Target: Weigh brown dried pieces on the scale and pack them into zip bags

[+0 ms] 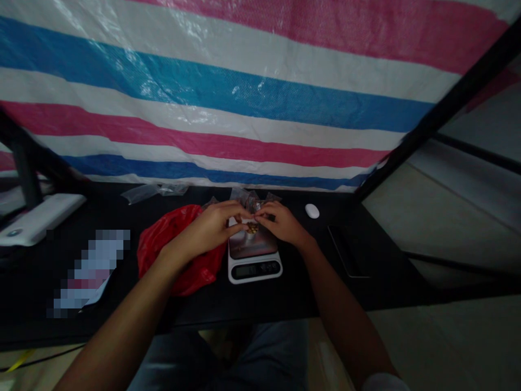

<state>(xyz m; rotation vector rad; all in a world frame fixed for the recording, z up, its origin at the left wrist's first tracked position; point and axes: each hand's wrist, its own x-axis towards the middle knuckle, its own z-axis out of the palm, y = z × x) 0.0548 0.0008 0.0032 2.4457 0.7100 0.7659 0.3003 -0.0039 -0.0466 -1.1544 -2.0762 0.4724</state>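
A white kitchen scale (pixel 255 273) with a metal plate and a dark display lies in front of me. Over its plate is a small bag of brown bits (pixel 252 228), apparently clear plastic; its edges are hard to make out. My left hand (pixel 228 220) reaches in from the left, thumb and fingers closed about the bag's upper part. From the right, my right hand (pixel 280 221) pinches the bag's top, its fingertips almost meeting the left ones. A red plastic bag (pixel 179 266) lies open-mouthed and crumpled left of the scale, partly under my left forearm.
Clear plastic bags (pixel 157 191) lie along the back of the black table (pixel 280 304). On the right are a white oval object (pixel 312 210) and a dark phone (pixel 345 252). At left are a blurred-out packet (pixel 91 271) and a white device (pixel 44 217). Striped sheeting (pixel 244 108) hangs behind.
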